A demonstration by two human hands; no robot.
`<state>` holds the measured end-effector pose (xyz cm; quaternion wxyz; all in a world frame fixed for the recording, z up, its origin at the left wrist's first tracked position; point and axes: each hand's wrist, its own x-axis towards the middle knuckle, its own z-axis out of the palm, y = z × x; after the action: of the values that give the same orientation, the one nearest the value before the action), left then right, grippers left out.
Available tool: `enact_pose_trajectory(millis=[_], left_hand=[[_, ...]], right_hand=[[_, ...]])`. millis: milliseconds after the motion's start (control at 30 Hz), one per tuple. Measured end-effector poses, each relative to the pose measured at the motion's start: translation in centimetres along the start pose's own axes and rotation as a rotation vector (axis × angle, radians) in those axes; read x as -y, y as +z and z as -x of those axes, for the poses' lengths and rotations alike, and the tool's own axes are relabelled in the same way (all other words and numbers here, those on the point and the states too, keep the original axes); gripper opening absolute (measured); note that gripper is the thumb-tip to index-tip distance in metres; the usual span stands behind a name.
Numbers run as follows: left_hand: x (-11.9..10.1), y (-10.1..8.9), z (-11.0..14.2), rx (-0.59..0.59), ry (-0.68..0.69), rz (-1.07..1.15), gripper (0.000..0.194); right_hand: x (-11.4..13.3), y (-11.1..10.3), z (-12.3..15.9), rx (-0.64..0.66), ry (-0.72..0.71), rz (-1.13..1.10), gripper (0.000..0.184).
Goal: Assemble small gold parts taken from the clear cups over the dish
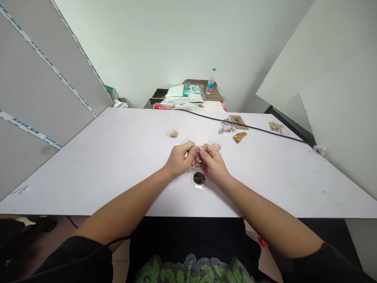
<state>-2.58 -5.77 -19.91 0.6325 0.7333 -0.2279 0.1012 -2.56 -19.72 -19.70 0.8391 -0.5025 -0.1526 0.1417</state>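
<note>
My left hand (180, 158) and my right hand (212, 162) meet fingertip to fingertip over the middle of the white table (112, 165). Both are closed in a pinch on something tiny that I cannot make out. Just beneath my right hand lies a small round tin (198, 179) with dark contents. Small heaps of golden bits lie close by: one heap (174, 133) to the far left, a second heap (216, 146) beside my right fingers, and a third heap (191, 142) behind my left fingers.
A black cable (265, 131) runs across the far right of the table. Near it lie a clear plastic bag (226, 127), a brown card (238, 122) and a golden packet (240, 136). Behind the table stand a water bottle (211, 81) and papers (185, 94).
</note>
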Motion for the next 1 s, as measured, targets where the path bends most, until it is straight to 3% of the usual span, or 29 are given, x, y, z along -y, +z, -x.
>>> enact_pose_trajectory(millis=[400, 767, 1000], left_hand=[[-0.07, 0.07, 0.03, -0.026, 0.059, -0.162, 0.04], [0.35, -0.23, -0.17, 0.076, -0.065, 0.069, 0.041], [0.28, -0.29, -0.19, 0.076, -0.083, 0.073, 0.042]], right_hand=[[-0.17, 0.08, -0.11, -0.06, -0.026, 0.047, 0.043], [0.25, -0.2, -0.23, 0.017, 0.079, -0.008, 0.043], [0.48, -0.39, -0.28, 0.054, 0.158, -0.067, 0.038]])
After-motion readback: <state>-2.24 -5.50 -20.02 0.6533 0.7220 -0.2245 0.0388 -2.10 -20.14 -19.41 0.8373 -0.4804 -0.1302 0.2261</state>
